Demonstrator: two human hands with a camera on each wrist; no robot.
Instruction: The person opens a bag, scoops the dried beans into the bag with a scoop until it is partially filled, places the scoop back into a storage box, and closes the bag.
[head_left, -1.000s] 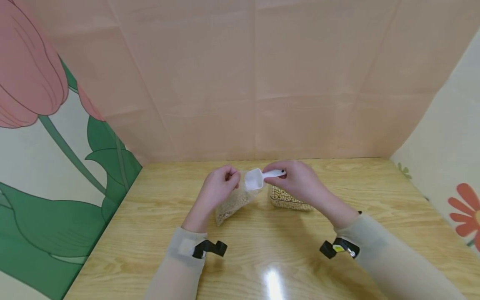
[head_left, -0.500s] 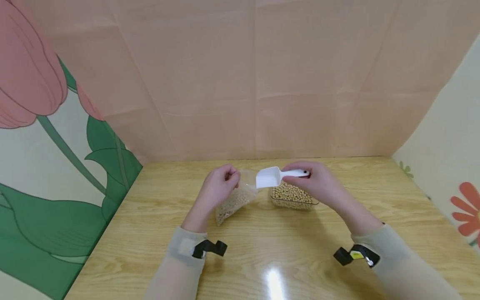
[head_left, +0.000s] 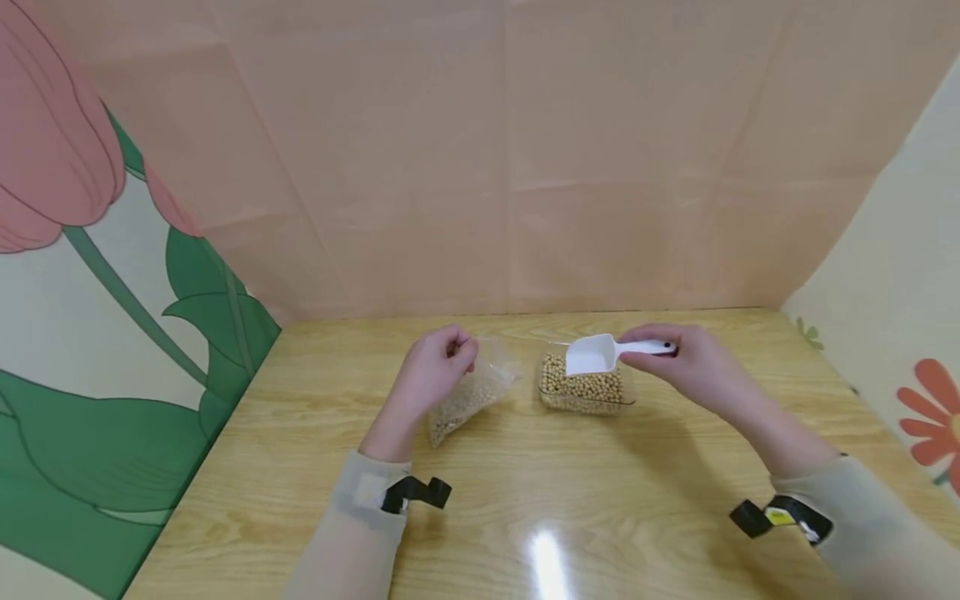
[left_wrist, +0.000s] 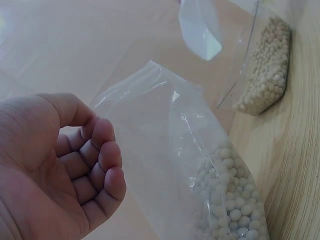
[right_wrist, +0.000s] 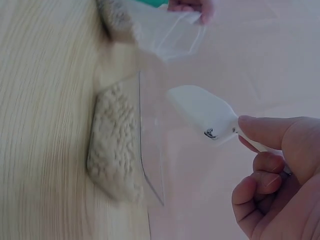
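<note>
My left hand pinches the top edge of a clear plastic bag with thumb and forefinger, the other fingers curled in. Pale round beans fill the lower part of the bag, which leans on the table. My right hand grips the handle of a white scoop and holds it above a clear rectangular container of yellowish beans. No beans can be seen in the scoop in the head view. In the right wrist view the scoop is tilted, apart from the container's rim.
The wood-grain table extends in front of the bag and container. A pink cloth hangs behind it. Painted walls with a large tulip and a red flower stand at the sides.
My right hand has carried the scoop rightward, away from the bag's mouth to above the bean container. My left hand has stayed in nearly the same place, still pinching the bag.
</note>
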